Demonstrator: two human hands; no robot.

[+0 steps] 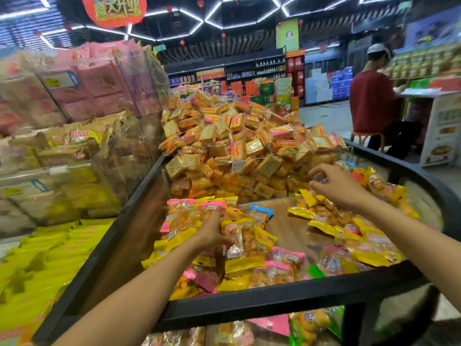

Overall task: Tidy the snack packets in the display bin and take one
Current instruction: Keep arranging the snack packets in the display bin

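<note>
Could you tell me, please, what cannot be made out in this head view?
- Left hand: its fingertips are buried among the snack packets, so the grip is unclear.
- Right hand: motion blur hides whether the fingers touch a packet.
- Packet labels: too small to read.
- Display bin: lower shelf cut off by the bottom edge.

- A heap of orange biscuit packs [239,136] behind a clear divider [249,159].
- Pink boxes [99,81] stacked at left.
- A seated person [374,101] in red at right.

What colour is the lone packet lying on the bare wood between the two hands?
Blue packet, with orange snacks showing through; it shows best in the head view.
</note>
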